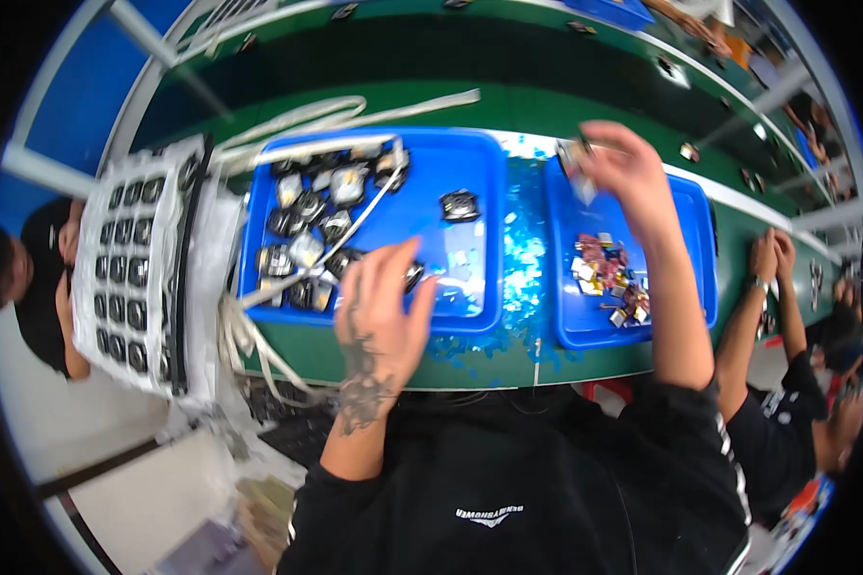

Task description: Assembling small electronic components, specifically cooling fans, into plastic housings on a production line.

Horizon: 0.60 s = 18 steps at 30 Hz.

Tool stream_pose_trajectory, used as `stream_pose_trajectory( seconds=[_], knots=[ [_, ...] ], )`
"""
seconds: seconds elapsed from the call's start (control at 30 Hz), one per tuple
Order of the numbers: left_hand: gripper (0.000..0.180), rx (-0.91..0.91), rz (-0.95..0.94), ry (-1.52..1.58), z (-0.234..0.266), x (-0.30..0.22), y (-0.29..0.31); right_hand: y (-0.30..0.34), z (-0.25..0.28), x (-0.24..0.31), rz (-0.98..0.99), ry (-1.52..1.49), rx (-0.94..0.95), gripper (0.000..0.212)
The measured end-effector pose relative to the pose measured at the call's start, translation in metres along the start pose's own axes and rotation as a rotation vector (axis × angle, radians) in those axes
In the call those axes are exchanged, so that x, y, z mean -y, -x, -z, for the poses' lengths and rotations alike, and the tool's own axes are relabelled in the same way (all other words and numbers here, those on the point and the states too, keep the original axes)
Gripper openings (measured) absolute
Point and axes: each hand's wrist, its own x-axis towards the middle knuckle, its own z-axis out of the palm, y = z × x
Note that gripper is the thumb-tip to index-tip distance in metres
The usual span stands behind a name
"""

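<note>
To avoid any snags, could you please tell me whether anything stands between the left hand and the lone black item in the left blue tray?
Nothing visible does: bare blue tray shows between the left hand and the lone black item. The white strap lies to the left, across the clustered black items.

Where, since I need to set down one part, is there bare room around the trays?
Left tray: bare floor above the lone black part. Right tray: a bare patch between right forearm and right rim. Crowded: the left tray's left half, full of black parts; the right tray's lower half, with packets; the gap between, strewn with blue flakes.
</note>
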Motion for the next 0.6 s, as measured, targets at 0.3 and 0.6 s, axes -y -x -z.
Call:
stream_pose_trajectory(
  seconds=[0.3,0.6],
  knots=[
    [0.048,0.313,0.011,-0.284,-0.001,0.023,0.001,-0.139,0.061,-0.076,-0.12,0.668,-0.202,0.064],
    [0.045,0.322,0.697,1.72,-0.01,0.006,0.001,-0.01,0.106,-0.027,0.178,0.779,0.054,0.017]
  ],
)
